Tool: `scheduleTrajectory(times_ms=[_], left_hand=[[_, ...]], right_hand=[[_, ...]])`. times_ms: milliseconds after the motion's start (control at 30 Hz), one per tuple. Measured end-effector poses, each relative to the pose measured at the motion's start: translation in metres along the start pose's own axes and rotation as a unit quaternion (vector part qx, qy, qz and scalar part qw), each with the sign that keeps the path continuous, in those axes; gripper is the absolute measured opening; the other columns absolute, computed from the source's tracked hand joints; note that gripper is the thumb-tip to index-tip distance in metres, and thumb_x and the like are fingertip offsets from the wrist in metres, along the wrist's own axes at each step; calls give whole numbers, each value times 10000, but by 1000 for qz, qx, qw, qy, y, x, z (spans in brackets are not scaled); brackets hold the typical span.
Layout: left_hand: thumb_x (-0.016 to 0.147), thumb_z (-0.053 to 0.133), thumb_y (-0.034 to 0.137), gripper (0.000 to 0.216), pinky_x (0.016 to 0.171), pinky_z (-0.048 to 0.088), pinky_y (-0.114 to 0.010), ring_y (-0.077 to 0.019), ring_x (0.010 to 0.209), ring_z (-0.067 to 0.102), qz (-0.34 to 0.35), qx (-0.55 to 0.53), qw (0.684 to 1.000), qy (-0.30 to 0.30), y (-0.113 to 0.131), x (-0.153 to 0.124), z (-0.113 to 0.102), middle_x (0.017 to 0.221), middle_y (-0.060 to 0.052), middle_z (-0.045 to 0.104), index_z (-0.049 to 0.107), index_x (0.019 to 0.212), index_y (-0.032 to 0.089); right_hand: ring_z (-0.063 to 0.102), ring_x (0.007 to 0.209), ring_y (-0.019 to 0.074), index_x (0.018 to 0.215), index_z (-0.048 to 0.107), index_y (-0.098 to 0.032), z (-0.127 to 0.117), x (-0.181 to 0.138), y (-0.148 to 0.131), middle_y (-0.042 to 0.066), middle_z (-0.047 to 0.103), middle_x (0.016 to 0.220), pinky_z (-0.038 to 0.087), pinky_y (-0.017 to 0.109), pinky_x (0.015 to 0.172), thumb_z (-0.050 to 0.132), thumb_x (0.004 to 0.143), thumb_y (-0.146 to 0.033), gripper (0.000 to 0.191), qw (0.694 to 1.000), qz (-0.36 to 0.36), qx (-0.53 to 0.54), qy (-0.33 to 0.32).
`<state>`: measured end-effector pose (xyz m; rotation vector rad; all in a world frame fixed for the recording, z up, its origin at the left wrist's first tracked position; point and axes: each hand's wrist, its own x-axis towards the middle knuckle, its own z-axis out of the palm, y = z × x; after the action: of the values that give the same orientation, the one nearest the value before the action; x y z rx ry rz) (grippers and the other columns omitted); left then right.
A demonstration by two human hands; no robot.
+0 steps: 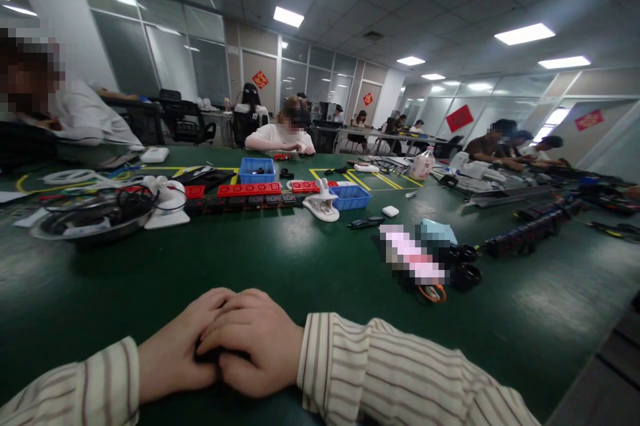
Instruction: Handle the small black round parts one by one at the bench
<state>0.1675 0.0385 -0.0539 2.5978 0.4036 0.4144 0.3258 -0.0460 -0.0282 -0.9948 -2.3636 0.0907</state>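
Observation:
My left hand (pixel 173 349) and my right hand (pixel 267 343) are together at the near side of the green table (pixel 320 279). The right one lies over the left, its fingers curled across it. Both are closed. A dark gap shows between the palms, and I cannot tell whether it is shadow or a dark object. Striped sleeves cover both forearms. Nearest beyond them, to the right, lie a blurred pink flat item (pixel 413 256) and an orange loop (pixel 437 293).
A metal bowl (pixel 95 229) with cables stands at the left. Across the middle are a row of red and black blocks (pixel 250 191), a white clip (pixel 321 203), a blue bin (pixel 353 196) and a white case (pixel 390 211). A co-worker (pixel 283 136) sits opposite.

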Motion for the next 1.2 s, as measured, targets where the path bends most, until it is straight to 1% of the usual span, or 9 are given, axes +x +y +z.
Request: scheduleTrajectory(times_ms=[133,333,400,500,700,833,967,1067,1200], left_hand=[[606,639,368,652,958,383,-422,-286,1089,462,-8,-36,999,25,-10,-4,2,1212,-69,465,396,1196,238],[496,701,563,839,932,391,-469,-324,1060,475,-20,5,999,40,-8,-7,4,1191,-86,489,392,1204,237],[491,710,545,764,983,325,-498,-324,1054,476,-24,40,998,43,-1,-5,4,1132,-75,533,468,1142,225],[579,660,416,420,1008,291,-475,-275,980,511,-31,63,997,26,9,-1,0,972,-40,588,581,942,218],[586,574,224,222,859,439,-346,-225,921,508,-26,15,999,-15,12,4,-7,951,-27,562,604,805,213],[579,600,234,320,868,441,-357,-230,946,508,-24,-5,1000,-10,4,3,-2,993,-28,543,595,898,215],[589,612,261,448,888,428,-374,-247,982,510,-7,1,1000,2,-1,2,1,1041,-36,548,564,1032,229],[593,639,299,547,899,424,-399,-263,1001,504,-18,-8,1000,0,-2,1,-1,1075,-43,548,513,1121,236],[531,722,421,656,921,407,-429,-298,1041,488,-42,-16,999,-3,-1,0,-4,1110,-64,543,508,1120,224]], right_hand=[[495,1035,160,1080,449,-169,-3,-1,-1,57,575,1080,346,295,912,531,779,-385,380,997,37,7,68],[488,821,177,972,486,-161,1,-2,-5,48,551,895,383,308,744,546,717,-595,507,982,154,-52,91],[473,771,166,881,505,-166,3,-1,-6,34,537,839,375,300,707,555,700,-607,479,980,168,-73,80],[471,771,158,834,513,-180,3,-1,-8,17,530,818,362,295,703,573,723,-537,379,978,177,-90,69],[510,834,154,809,509,-199,1,2,-7,13,569,872,379,297,765,591,696,-349,204,991,113,-52,39],[537,868,116,754,486,-205,2,3,-2,-8,603,853,398,246,816,490,677,-211,77,1000,17,4,3],[542,935,105,819,488,-207,0,1,-2,-5,619,897,358,247,919,458,681,-203,142,1000,-14,26,6],[521,979,142,949,483,-189,-4,-1,-5,28,598,992,318,319,950,513,719,-291,254,997,45,3,64],[498,897,178,976,479,-168,-3,-1,-6,51,564,953,366,344,823,552,754,-460,374,981,166,-35,99]])
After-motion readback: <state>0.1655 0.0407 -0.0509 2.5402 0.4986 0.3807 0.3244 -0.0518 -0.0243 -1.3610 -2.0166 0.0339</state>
